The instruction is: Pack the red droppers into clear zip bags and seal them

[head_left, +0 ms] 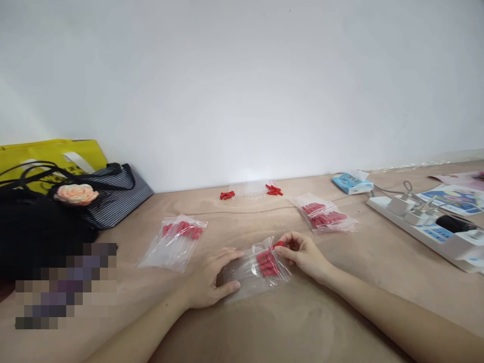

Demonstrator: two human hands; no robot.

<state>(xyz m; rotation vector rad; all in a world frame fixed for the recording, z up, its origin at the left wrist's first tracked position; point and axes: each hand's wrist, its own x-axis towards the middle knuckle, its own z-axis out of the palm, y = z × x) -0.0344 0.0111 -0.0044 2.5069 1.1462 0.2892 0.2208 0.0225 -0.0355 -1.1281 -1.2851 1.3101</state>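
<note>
A clear zip bag lies in front of me with several red-capped pieces inside, their caps toward its right, zipped end. My left hand rests at the bag's left end, thumb and fingers spread apart around its edge. At the bag's opening my right hand pinches a red cap between thumb and fingertips. Whatever extends from that cap into the bag is hard to make out. Another bag of red-capped pieces lies to the left, and stacked filled bags lie to the right.
Near the wall are two small groups of red-capped pieces with clear, thin parts between them. A tissue pack and a power strip with plugs stand right. Striped, yellow and black bags crowd the left.
</note>
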